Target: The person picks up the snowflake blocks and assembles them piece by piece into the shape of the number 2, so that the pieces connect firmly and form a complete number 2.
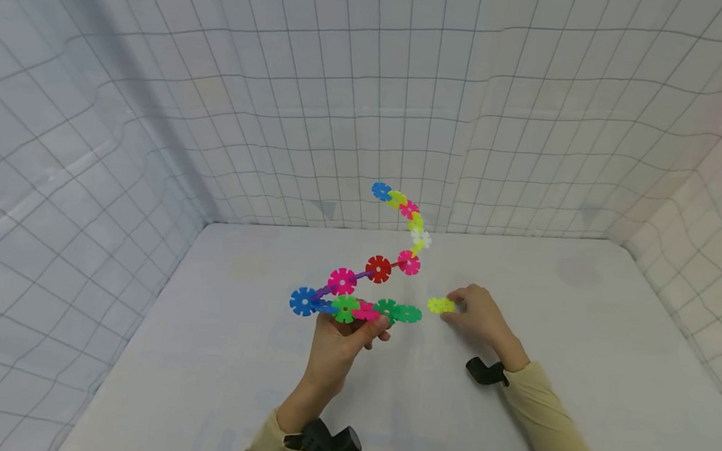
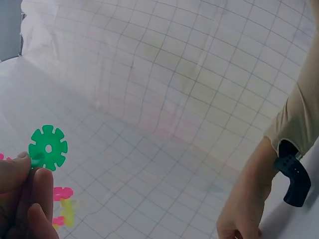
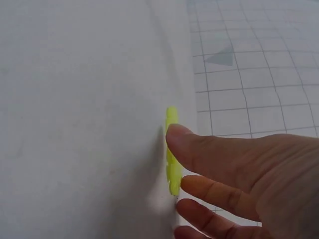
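Observation:
My left hand [image 1: 337, 355] grips a chain of notched plastic snowflake discs near one end, its thumb over a green disc [image 1: 387, 305]. The chain curves left through a blue disc [image 1: 299, 297], then back past a red disc [image 1: 374, 263] and up to a blue disc [image 1: 378, 190] at its far end. Another green disc [image 2: 59, 155] sticks out beyond the left fingertips in the left wrist view. Apart from the chain, just to its right, my right hand [image 1: 481, 318] pinches a yellow snowflake disc [image 1: 438, 305], seen edge-on as a thin yellow strip [image 3: 171, 115] in the right wrist view.
A white tabletop [image 1: 221, 327] lies under both hands. White walls with a dark grid [image 1: 342, 115] rise at the back and on both sides. A black wrist camera [image 1: 331, 445] sits on the left wrist, another black camera [image 1: 483, 371] on the right.

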Action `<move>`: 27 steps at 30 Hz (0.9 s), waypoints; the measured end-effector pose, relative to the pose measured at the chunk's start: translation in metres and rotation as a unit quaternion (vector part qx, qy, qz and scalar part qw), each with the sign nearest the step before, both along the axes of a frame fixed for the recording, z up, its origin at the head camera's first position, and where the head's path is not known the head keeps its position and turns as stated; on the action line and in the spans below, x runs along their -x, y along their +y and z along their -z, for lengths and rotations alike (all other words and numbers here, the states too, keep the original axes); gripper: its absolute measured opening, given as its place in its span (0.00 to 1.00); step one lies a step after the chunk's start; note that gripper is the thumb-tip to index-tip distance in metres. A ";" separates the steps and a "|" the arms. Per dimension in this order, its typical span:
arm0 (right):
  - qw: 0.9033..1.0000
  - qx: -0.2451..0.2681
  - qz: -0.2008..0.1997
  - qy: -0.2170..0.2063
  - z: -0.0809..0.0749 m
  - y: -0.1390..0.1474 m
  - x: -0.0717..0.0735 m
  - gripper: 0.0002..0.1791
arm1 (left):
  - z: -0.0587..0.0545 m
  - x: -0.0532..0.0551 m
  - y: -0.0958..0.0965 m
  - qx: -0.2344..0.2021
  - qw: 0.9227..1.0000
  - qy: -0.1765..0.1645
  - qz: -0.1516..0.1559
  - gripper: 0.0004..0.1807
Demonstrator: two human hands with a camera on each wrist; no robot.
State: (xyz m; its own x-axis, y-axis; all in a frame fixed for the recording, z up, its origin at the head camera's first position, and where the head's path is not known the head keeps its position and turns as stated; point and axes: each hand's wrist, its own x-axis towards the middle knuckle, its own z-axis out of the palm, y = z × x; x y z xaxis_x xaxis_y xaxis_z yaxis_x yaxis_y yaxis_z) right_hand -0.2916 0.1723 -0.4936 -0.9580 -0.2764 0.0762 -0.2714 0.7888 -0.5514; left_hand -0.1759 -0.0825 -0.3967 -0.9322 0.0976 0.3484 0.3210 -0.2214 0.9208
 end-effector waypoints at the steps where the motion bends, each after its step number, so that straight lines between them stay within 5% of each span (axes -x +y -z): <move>1: 1.000 0.000 0.001 0.004 0.001 0.000 0.000 0.18 | 0.000 0.000 0.000 0.000 1.000 0.000 0.000 0.11; 11: 0.997 0.065 0.004 -0.027 0.002 0.002 -0.003 0.13 | 0.000 0.000 -0.001 -0.003 1.000 -0.006 0.008 0.13; 18: 0.992 0.122 0.011 0.011 -0.012 0.002 -0.010 0.08 | -0.001 0.000 -0.001 -0.005 1.000 -0.007 0.007 0.12; 22: 0.980 0.197 -0.008 0.014 -0.032 0.002 -0.017 0.08 | -0.001 0.000 -0.002 -0.005 1.000 -0.008 0.004 0.11; 27: 0.953 0.299 -0.039 -0.025 -0.062 -0.002 -0.032 0.10 | -0.001 0.000 -0.002 -0.003 1.000 -0.008 0.002 0.10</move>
